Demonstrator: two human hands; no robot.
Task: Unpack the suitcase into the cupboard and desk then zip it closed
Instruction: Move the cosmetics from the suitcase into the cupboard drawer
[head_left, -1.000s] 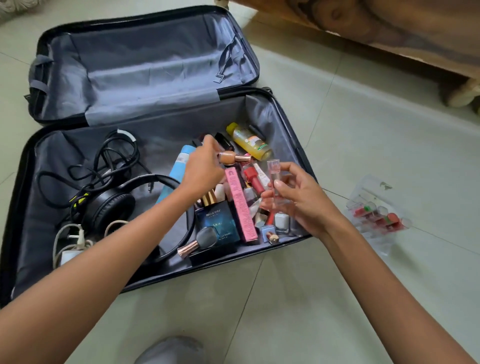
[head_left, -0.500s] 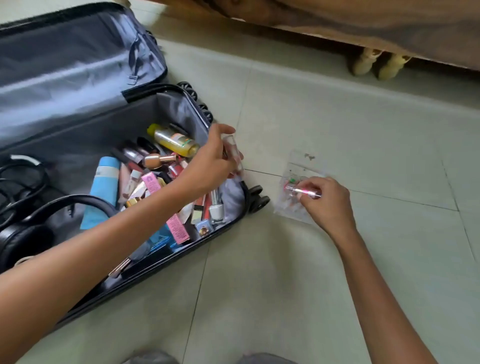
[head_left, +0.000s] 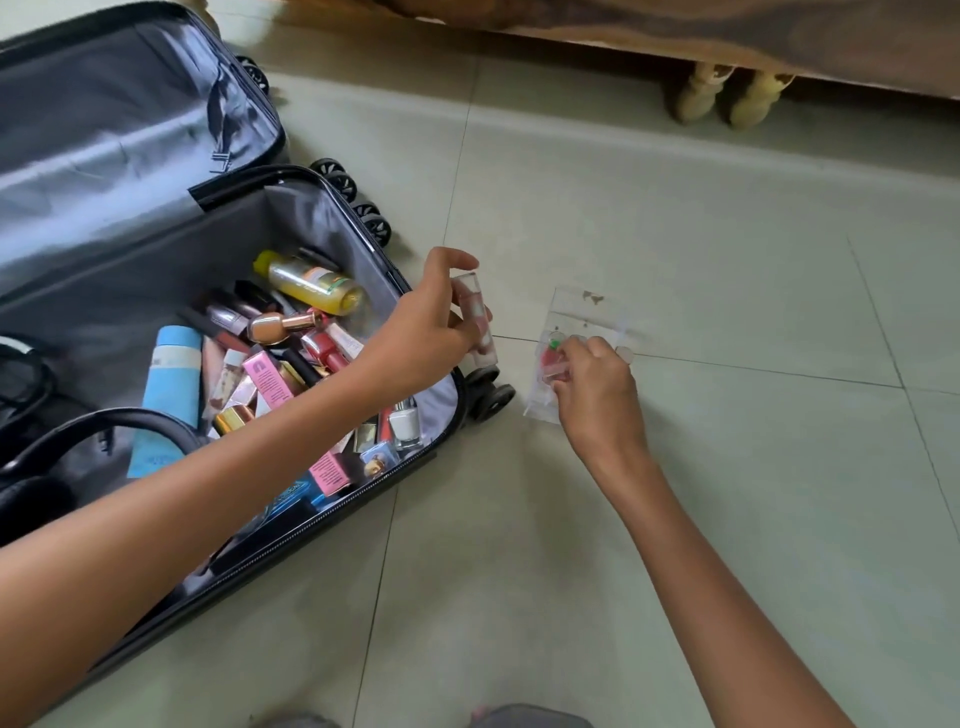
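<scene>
Noted: left hand (head_left: 431, 332) grips clear tube (head_left: 475, 317) beside suitcase (head_left: 311, 218) corner; right hand (head_left: 597, 389) pinches pink item (head_left: 556, 370) on clear packet (head_left: 576, 312). Advise: steady packet, insert tube.

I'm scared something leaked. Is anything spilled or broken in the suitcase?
No spill or break shows. The makeup just lies in a jumbled heap in the suitcase, and the yellow bottle lies on its side with no puddle around it.
</scene>
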